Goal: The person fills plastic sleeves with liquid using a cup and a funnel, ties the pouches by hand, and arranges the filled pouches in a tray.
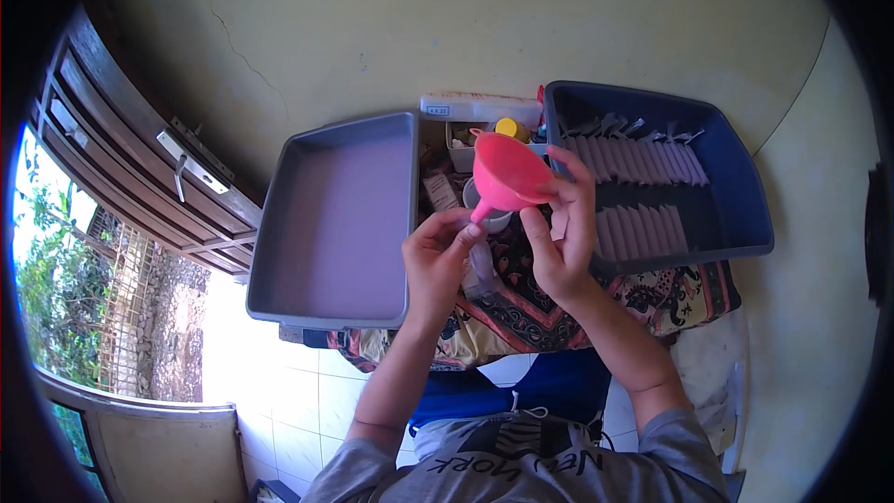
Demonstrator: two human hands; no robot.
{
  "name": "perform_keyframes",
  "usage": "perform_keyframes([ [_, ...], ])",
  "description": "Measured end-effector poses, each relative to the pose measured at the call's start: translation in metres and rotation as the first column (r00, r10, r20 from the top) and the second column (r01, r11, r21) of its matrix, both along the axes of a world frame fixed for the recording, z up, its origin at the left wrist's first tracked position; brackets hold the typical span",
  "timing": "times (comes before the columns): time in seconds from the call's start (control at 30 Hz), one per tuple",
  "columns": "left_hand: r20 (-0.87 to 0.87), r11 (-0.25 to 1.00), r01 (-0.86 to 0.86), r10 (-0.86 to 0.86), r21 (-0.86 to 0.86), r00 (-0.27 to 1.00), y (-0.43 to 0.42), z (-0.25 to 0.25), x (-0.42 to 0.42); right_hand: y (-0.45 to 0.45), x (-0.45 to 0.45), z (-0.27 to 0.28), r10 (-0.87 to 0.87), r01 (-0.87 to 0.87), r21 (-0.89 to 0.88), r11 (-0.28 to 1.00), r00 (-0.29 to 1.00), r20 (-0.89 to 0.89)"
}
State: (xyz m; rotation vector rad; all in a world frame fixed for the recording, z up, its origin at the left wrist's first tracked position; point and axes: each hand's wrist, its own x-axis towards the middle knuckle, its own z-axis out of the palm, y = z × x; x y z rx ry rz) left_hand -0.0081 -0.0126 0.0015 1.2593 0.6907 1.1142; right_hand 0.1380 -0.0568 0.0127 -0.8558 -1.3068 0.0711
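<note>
A pink funnel (510,175) is held up in front of me, its wide mouth tilted. My left hand (434,259) pinches around the narrow spout, and a clear plastic bag (481,264) hangs below those fingers. On the other side, my right hand (563,251) grips the funnel's rim between thumb and fingers. Behind the funnel stands a white cup (499,222), partly hidden. To the left is a grey tray (265,233) with a level layer of lilac material. A dark blue tray (740,177) on the right holds rows of filled lilac packets (643,231).
A patterned cloth (549,321) covers the table under the trays. At the back are a long white box (484,108) and a yellow lid (507,127) among small containers. A wooden door (140,154) stands on the left, and a wall (466,19) rises behind.
</note>
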Motion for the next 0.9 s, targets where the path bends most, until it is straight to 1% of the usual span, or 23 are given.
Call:
perform_keyframes([
  [0.03, 0.000, 1.000, 0.000, 0.000, 0.000, 1.000, 0.001, 0.000, -0.001, 0.002, -0.003, 0.001, 0.067, -0.053, 0.067, 0.996, 0.972, -0.227],
  [0.07, 0.002, 0.999, -0.032, 0.032, 0.013, 0.999, 0.001, -0.002, -0.001, 0.005, 0.000, -0.001, 0.064, -0.050, 0.065, 0.997, 0.972, -0.228],
  [0.1, 0.005, 0.998, -0.064, 0.064, 0.026, 0.998, 0.001, -0.003, -0.001, 0.009, 0.005, -0.006, -0.019, 0.026, 0.032, 0.999, 0.983, -0.184],
  [0.13, 0.003, 0.998, -0.061, 0.061, 0.024, 0.998, 0.001, -0.005, 0.000, 0.014, 0.010, -0.013, -0.101, 0.103, 0.002, 0.995, 0.985, -0.138],
  [0.17, 0.033, 0.998, -0.064, 0.063, 0.021, 0.997, 0.002, -0.006, 0.000, 0.019, 0.016, -0.022, -0.208, 0.208, -0.031, 0.978, 0.978, -0.001],
  [0.2, 0.064, 0.998, -0.068, 0.066, 0.017, 0.996, 0.002, -0.006, 0.001, 0.021, 0.018, -0.030, -0.209, 0.209, -0.032, 0.977, 0.978, -0.001],
  [0.27, 0.079, 0.997, -0.071, 0.069, 0.022, 0.995, 0.001, -0.005, 0.003, 0.026, 0.018, -0.038, -0.331, 0.364, -0.091, 0.927, 0.908, 0.257],
  [0.3, 0.092, 0.997, -0.075, 0.072, 0.027, 0.993, 0.001, -0.003, 0.004, 0.032, 0.019, -0.052, -0.296, 0.328, -0.152, 0.932, 0.934, 0.198],
  [0.33, 0.094, 0.996, -0.079, 0.075, 0.030, 0.993, 0.001, -0.002, 0.004, 0.035, 0.019, -0.063, -0.294, 0.325, -0.148, 0.934, 0.935, 0.199],
  [0.4, 0.100, 0.998, -0.063, 0.061, 0.010, 0.993, 0.001, 0.001, 0.003, 0.037, 0.021, -0.078, -0.272, 0.358, -0.252, 0.899, 0.908, 0.318],
  [0.43, 0.100, 0.998, -0.067, 0.066, 0.008, 0.993, 0.001, 0.001, 0.002, 0.035, 0.020, -0.076, -0.258, 0.363, -0.248, 0.898, 0.892, 0.371],
  [0.47, 0.094, 0.998, -0.059, 0.058, 0.006, 0.994, 0.001, 0.002, 0.002, 0.032, 0.019, -0.074, -0.254, 0.360, -0.250, 0.899, 0.893, 0.371],
  [0.53, 0.087, 0.999, -0.049, 0.048, 0.004, 0.995, 0.002, 0.001, 0.001, 0.022, 0.016, -0.063, -0.202, 0.317, -0.293, 0.902, 0.910, 0.363],
  [0.57, 0.125, 0.999, -0.036, 0.033, 0.019, 0.992, 0.003, 0.000, 0.001, 0.018, 0.016, -0.053, -0.203, 0.318, -0.292, 0.902, 0.909, 0.363],
  [0.6, 0.164, 0.999, -0.023, 0.017, 0.035, 0.986, 0.003, 0.000, 0.002, 0.013, 0.017, -0.043, -0.141, 0.228, -0.238, 0.944, 0.932, 0.334],
  [0.63, 0.164, 0.999, -0.022, 0.016, 0.033, 0.986, 0.004, 0.000, 0.001, 0.008, 0.017, -0.034, -0.074, 0.136, -0.183, 0.974, 0.949, 0.308],
  [0.67, 0.139, 0.998, 0.004, -0.011, 0.056, 0.990, 0.004, 0.000, 0.000, 0.003, 0.015, -0.025, -0.076, 0.138, -0.185, 0.973, 0.948, 0.308],
  [0.73, 0.112, 0.996, 0.036, -0.045, 0.077, 0.993, 0.005, -0.002, 0.000, -0.002, 0.008, -0.014, 0.179, -0.114, -0.350, 0.930, 0.971, 0.160],
  [0.8, 0.113, 0.981, 0.129, -0.146, 0.145, 0.983, 0.008, -0.008, 0.000, 0.000, 0.008, -0.014, 0.155, -0.084, -0.333, 0.939, 0.969, 0.193],
  [0.83, 0.114, 0.981, 0.128, -0.145, 0.146, 0.983, 0.005, -0.006, 0.002, 0.001, 0.008, -0.012, 0.137, -0.060, -0.316, 0.947, 0.964, 0.226],
  [0.87, 0.181, 0.990, 0.100, -0.117, 0.101, 0.977, 0.000, -0.001, 0.005, 0.001, 0.009, -0.009, 0.140, -0.063, -0.315, 0.947, 0.964, 0.227],
  [0.9, 0.246, 0.996, 0.073, -0.084, 0.055, 0.966, -0.003, 0.002, 0.007, -0.001, 0.010, -0.002, 0.169, -0.095, -0.367, 0.925, 0.970, 0.174],
])
